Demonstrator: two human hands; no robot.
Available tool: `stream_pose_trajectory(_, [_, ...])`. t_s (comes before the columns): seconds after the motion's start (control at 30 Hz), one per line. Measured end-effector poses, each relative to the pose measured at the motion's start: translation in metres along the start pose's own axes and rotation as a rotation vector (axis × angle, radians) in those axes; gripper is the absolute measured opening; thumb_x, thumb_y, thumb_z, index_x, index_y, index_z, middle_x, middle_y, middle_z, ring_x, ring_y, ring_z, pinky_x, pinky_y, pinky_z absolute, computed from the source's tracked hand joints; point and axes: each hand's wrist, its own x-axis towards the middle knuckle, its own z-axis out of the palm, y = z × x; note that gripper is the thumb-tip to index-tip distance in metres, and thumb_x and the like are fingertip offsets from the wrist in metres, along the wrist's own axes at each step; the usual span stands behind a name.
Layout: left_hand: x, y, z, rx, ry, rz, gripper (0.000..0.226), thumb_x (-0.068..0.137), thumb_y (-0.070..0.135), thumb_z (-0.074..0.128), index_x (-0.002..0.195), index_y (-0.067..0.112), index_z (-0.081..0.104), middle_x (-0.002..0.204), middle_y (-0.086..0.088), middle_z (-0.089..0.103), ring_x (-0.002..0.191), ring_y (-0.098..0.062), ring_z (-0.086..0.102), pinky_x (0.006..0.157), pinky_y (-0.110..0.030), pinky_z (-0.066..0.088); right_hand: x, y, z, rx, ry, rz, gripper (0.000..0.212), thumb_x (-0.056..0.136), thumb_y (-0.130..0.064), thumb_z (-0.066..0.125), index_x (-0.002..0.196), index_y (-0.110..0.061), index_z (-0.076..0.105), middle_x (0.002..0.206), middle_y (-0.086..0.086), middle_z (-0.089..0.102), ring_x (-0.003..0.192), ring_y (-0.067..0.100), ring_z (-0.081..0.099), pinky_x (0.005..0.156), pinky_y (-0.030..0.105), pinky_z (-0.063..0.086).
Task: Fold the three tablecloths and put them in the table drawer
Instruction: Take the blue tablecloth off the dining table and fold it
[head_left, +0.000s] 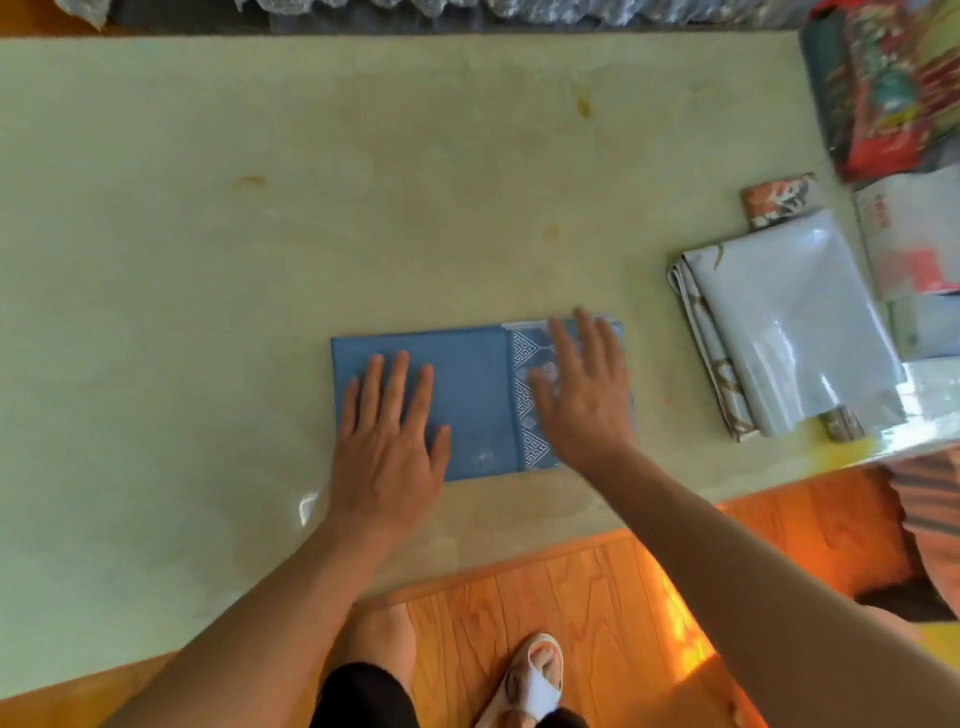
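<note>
The left hand (387, 441) lies flat, fingers spread and gripping nothing, on the left half of a folded blue tablecloth with a white geometric border band (470, 402). The right hand (576, 392) is open too, fingers apart, over the cloth's patterned right end; it is blurred, so whether the palm presses the fabric or only hovers cannot be told. The blue cloth forms a neat rectangle (the plain panel on the left, the key-pattern strip on the right) near the front edge of the pale green glossy tabletop (208, 234). Well apart to the right lies a folded pale grey glossy tablecloth with a brown-patterned underside (795, 322), its layered edges showing on the left side, and just behind it an orange and white patterned folded cloth (779, 200), mostly covered. No drawer shows in this view. At the far right, colourful plastic-wrapped packages (883, 88) are blurred and cut off by the frame. Below the table edge are an orange wood-grain floor (571, 597) and a white sandal (535, 680).
</note>
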Motion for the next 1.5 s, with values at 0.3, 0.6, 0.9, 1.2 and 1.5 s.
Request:
stream_pose_trajectory(0.3, [0.011, -0.001, 0.044, 0.234, 0.118, -0.103, 0.072, 0.1, 0.054, 0.025, 0.162, 0.016, 0.022, 0.169, -0.012, 0.018, 0.156, -0.032, 0.013, 0.127, -0.05, 0.01, -0.001, 0.025, 0.049, -0.165, -0.1, -0.061, 0.072, 0.1, -0.066, 0.013, 0.161, -0.03, 0.004, 0.169, 0.0, -0.007, 0.154, 0.026, -0.014, 0.124, 0.051, -0.008])
stream_pose_trajectory(0.6, [0.008, 0.004, 0.045, 0.238, 0.151, -0.124, 0.072, 0.099, 0.055, 0.016, 0.163, 0.021, 0.017, 0.17, -0.007, 0.011, 0.158, -0.026, 0.006, 0.127, -0.047, 0.006, 0.004, -0.055, 0.071, -0.097, 0.032, -0.307, 0.064, 0.103, -0.05, 0.026, 0.16, -0.02, 0.022, 0.168, 0.008, 0.008, 0.155, 0.034, 0.0, 0.124, 0.053, 0.003])
stream_pose_trajectory(0.9, [0.007, 0.001, 0.046, 0.197, 0.11, -0.158, 0.072, 0.098, 0.059, 0.022, 0.163, 0.028, 0.013, 0.171, 0.001, 0.006, 0.158, -0.021, 0.002, 0.128, -0.043, 0.002, 0.004, 0.05, 0.068, -0.169, 0.08, -0.132, 0.075, 0.098, -0.065, 0.015, 0.161, -0.025, 0.008, 0.169, 0.0, 0.0, 0.155, 0.022, -0.003, 0.125, 0.045, 0.0])
stream_pose_trajectory(1.2, [0.046, 0.044, 0.045, 0.288, 0.144, -0.067, 0.058, 0.103, 0.046, 0.025, 0.16, 0.039, 0.015, 0.171, 0.001, 0.006, 0.156, -0.031, 0.004, 0.123, -0.059, 0.004, 0.009, 0.003, 0.073, -0.238, 0.139, -0.278, 0.058, 0.104, -0.039, 0.02, 0.159, -0.021, 0.018, 0.167, 0.003, 0.013, 0.153, 0.029, 0.011, 0.122, 0.05, 0.013])
stream_pose_trajectory(1.5, [-0.005, -0.025, 0.035, 0.27, 0.278, -0.403, 0.069, 0.103, 0.06, 0.015, 0.163, 0.025, 0.012, 0.171, -0.001, -0.001, 0.157, -0.029, -0.007, 0.125, -0.053, -0.001, -0.003, 0.105, 0.049, -0.269, 0.175, 0.138, 0.068, 0.1, -0.057, 0.013, 0.158, -0.023, 0.02, 0.166, 0.003, 0.017, 0.153, 0.035, 0.006, 0.121, 0.054, 0.002])
